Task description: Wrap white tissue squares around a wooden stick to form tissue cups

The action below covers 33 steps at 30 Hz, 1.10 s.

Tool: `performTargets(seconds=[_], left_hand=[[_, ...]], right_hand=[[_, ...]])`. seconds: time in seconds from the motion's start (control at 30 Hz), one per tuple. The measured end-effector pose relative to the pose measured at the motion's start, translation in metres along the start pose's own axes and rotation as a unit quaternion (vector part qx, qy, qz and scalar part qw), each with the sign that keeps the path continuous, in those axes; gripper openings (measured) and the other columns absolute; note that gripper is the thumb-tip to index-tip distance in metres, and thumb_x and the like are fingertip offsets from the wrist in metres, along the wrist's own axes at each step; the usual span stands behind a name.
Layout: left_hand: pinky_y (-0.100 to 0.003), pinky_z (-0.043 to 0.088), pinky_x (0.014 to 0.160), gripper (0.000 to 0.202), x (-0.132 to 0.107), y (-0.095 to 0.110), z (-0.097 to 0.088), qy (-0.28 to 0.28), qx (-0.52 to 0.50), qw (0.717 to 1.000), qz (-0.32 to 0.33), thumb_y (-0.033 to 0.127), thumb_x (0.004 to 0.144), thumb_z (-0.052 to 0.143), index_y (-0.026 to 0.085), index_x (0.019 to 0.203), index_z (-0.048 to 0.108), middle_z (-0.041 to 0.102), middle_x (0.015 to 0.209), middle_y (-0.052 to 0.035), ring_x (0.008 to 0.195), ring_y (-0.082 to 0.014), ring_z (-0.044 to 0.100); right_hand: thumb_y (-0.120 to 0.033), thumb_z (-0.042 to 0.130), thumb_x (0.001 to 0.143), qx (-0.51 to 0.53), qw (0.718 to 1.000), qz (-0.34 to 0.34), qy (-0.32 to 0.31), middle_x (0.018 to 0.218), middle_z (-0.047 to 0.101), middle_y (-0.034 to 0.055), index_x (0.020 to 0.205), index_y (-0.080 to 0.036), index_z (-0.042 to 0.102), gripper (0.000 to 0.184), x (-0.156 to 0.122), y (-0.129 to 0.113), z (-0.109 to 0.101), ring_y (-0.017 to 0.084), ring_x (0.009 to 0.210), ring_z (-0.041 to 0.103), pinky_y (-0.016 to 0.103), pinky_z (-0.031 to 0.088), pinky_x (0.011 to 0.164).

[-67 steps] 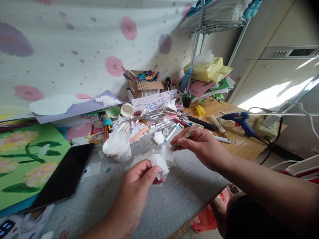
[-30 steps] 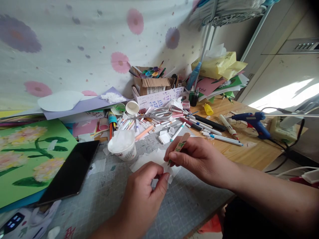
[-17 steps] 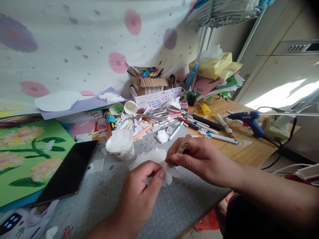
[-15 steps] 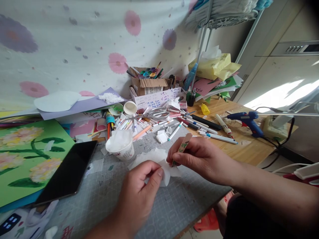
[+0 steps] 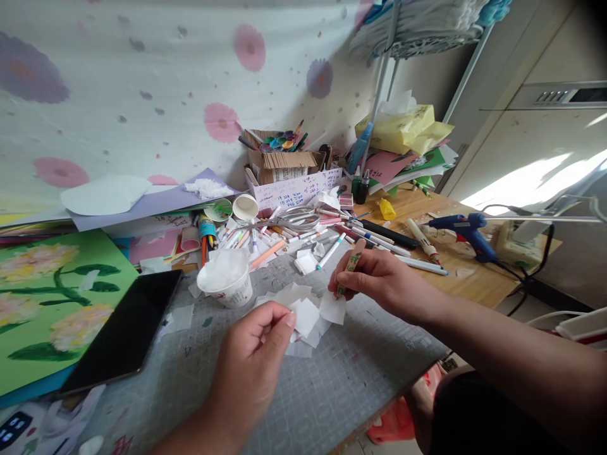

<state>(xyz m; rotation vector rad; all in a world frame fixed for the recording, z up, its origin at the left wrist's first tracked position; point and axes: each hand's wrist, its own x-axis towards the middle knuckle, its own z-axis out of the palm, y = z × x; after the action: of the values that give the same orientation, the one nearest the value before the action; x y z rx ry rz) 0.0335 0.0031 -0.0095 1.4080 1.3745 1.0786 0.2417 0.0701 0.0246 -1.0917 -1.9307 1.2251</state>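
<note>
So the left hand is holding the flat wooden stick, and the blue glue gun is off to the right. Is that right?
Not quite: in the head view, it is the right hand that holds the flat wooden stick. The blue glue gun is indeed off to the right.

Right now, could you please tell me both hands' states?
Left hand: closed, pinching white paper.
Right hand: closed, holding a green-marked wooden stick.
</note>
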Motion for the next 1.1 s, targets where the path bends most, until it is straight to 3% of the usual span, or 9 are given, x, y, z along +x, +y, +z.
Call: performTargets(seconds=[0.17, 0.27, 0.37, 0.43, 0.5, 0.6, 0.77, 0.93, 1.1], left_hand=[[-0.022, 0.032, 0.048, 0.022, 0.002, -0.005, -0.004, 0.053, -0.016, 0.998, 0.013, 0.035, 0.085, 0.056, 0.022, 0.069, 0.059, 0.042, 0.055, 0.0059, 0.053, -0.0127, 0.036], [-0.022, 0.034, 0.05, 0.022, 0.002, -0.004, -0.004, 0.045, -0.021, 0.999, 0.01, 0.035, 0.085, 0.056, 0.022, 0.068, 0.059, 0.046, 0.056, 0.0057, 0.055, -0.0126, 0.039], [-0.021, 0.036, 0.052, 0.023, 0.002, -0.001, -0.003, 0.039, -0.023, 0.999, 0.007, 0.035, 0.085, 0.057, 0.021, 0.068, 0.06, 0.05, 0.059, 0.0052, 0.057, -0.0125, 0.043], [-0.022, 0.038, 0.054, 0.022, 0.002, 0.0, -0.002, 0.034, -0.028, 0.999, 0.003, 0.035, 0.085, 0.058, 0.021, 0.068, 0.06, 0.053, 0.06, 0.0048, 0.058, -0.013, 0.045], [-0.022, 0.04, 0.056, 0.02, 0.002, 0.0, -0.001, 0.024, -0.046, 0.999, -0.006, 0.035, 0.086, 0.058, 0.021, 0.073, 0.062, 0.057, 0.062, 0.004, 0.061, -0.0142, 0.049], [-0.025, 0.043, 0.064, 0.017, 0.001, -0.004, 0.001, -0.004, -0.096, 0.995, 0.003, 0.033, 0.088, 0.055, 0.021, 0.082, 0.066, 0.063, 0.07, 0.0017, 0.069, -0.0161, 0.054], [-0.028, 0.043, 0.075, 0.017, -0.003, -0.012, 0.003, -0.027, -0.175, 0.983, 0.043, 0.027, 0.092, 0.05, 0.023, 0.094, 0.067, 0.067, 0.085, -0.0005, 0.079, -0.017, 0.056], [-0.022, 0.042, 0.068, 0.012, -0.003, -0.002, 0.006, -0.056, -0.153, 0.986, 0.04, 0.025, 0.087, 0.058, 0.02, 0.077, 0.063, 0.063, 0.073, 0.0026, 0.074, -0.0132, 0.055], [-0.02, 0.037, 0.056, 0.015, -0.002, 0.001, 0.008, -0.022, -0.161, 0.987, 0.008, 0.025, 0.08, 0.065, 0.019, 0.071, 0.056, 0.055, 0.064, 0.0048, 0.061, -0.0106, 0.048]], right_hand=[[-0.02, 0.054, 0.085, -0.05, 0.999, -0.016, -0.001, 0.07, 0.063, 0.0045, 0.078, -0.012, 0.065, 0.016, 0.011, 0.014, 0.008, 0.014, 0.064, 0.058, 0.028, 0.048, 0.062], [-0.019, 0.059, 0.083, -0.067, 0.996, -0.055, 0.015, 0.087, 0.066, 0.007, 0.078, -0.015, 0.064, 0.009, 0.015, 0.015, 0.012, 0.018, 0.082, 0.061, 0.032, 0.048, 0.076], [-0.02, 0.06, 0.084, -0.068, 0.988, -0.115, 0.072, 0.105, 0.063, 0.0101, 0.076, -0.016, 0.062, 0.009, 0.013, 0.007, 0.013, 0.021, 0.103, 0.057, 0.037, 0.043, 0.092], [-0.02, 0.059, 0.086, -0.033, 0.981, -0.163, 0.097, 0.099, 0.064, 0.0098, 0.076, -0.016, 0.062, 0.011, 0.008, -0.002, 0.014, 0.021, 0.102, 0.058, 0.038, 0.044, 0.091], [-0.019, 0.057, 0.087, 0.031, 0.978, -0.196, 0.065, 0.088, 0.065, 0.0077, 0.077, -0.016, 0.062, 0.012, 0.001, -0.012, 0.017, 0.02, 0.094, 0.062, 0.037, 0.049, 0.085], [-0.018, 0.056, 0.089, 0.081, 0.98, -0.18, -0.01, 0.088, 0.066, 0.0078, 0.083, -0.015, 0.064, 0.01, -0.009, -0.022, 0.025, 0.019, 0.091, 0.063, 0.036, 0.051, 0.082], [-0.022, 0.057, 0.09, 0.167, 0.973, -0.159, -0.016, 0.088, 0.066, 0.0065, 0.082, -0.016, 0.063, 0.012, -0.014, -0.021, 0.035, 0.019, 0.098, 0.062, 0.037, 0.052, 0.085], [-0.027, 0.059, 0.089, 0.193, 0.971, -0.139, -0.006, 0.088, 0.064, 0.0077, 0.078, -0.014, 0.065, 0.017, -0.017, -0.016, 0.036, 0.019, 0.096, 0.062, 0.034, 0.053, 0.08], [-0.032, 0.062, 0.087, 0.243, 0.966, -0.086, -0.003, 0.089, 0.064, 0.0064, 0.079, -0.013, 0.066, 0.021, -0.022, -0.014, 0.036, 0.012, 0.075, 0.063, 0.024, 0.055, 0.064]])
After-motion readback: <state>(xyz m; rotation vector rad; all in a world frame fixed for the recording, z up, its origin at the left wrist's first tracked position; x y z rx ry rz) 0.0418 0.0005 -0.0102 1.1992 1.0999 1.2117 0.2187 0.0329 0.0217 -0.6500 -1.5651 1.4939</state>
